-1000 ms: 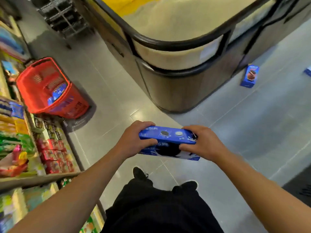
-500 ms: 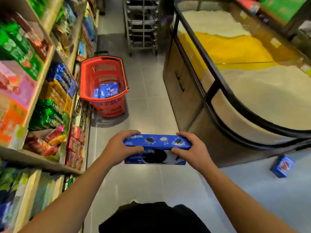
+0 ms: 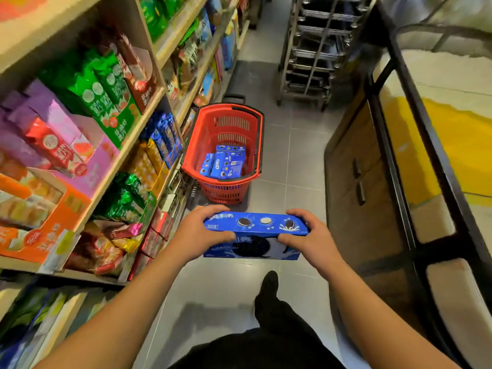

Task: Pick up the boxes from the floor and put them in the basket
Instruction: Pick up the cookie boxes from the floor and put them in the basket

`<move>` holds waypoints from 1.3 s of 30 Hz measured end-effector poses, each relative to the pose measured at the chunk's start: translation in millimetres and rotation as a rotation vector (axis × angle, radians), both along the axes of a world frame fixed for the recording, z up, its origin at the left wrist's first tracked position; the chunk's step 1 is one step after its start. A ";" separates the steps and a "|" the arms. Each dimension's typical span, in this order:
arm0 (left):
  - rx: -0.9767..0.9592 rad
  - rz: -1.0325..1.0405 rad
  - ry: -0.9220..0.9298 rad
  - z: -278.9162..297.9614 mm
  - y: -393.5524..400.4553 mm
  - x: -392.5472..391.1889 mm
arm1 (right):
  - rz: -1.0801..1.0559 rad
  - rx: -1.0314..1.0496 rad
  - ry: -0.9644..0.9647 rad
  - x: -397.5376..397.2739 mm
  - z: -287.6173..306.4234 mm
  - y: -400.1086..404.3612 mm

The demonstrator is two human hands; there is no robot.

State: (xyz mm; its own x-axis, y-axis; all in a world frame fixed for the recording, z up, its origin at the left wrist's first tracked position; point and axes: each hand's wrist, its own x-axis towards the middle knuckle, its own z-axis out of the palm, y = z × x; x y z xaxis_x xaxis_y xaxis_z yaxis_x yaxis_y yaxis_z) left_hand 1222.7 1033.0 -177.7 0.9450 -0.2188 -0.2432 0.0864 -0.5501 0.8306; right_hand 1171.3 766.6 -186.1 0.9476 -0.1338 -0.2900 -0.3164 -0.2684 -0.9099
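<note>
The box (image 3: 255, 230) is a flat, long blue carton with glossy print of dark sandwich cookies, held level in mid-air above the floor (image 3: 279, 161). The left hand (image 3: 198, 235) grips its left end, fingers curled over the top edge and thumb on the near face; the right hand (image 3: 310, 238) grips the right end the same way.

Just beyond stands the basket (image 3: 191, 153), red slotted plastic with a black handle folded along its rim. More blue boxes (image 3: 226, 162) of the same print lie inside it. The floor is smooth grey tile. On the left run pale wooden shelves (image 3: 127, 145) packed with shiny foil bags and bright cartons. On the right is a bin (image 3: 354, 169) with a wood-look front and dark rails, holding pale and yellow grain. A metal rack (image 3: 311, 49) stands far off.

Since half a second ago the basket has come nearer and more central, and a small blue box that lay on the floor at the right is out of view.
</note>
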 end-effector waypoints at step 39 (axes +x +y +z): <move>0.292 0.133 0.142 -242.2 8.6 635.4 | 0.436 -0.311 0.147 713.8 -221.2 12.7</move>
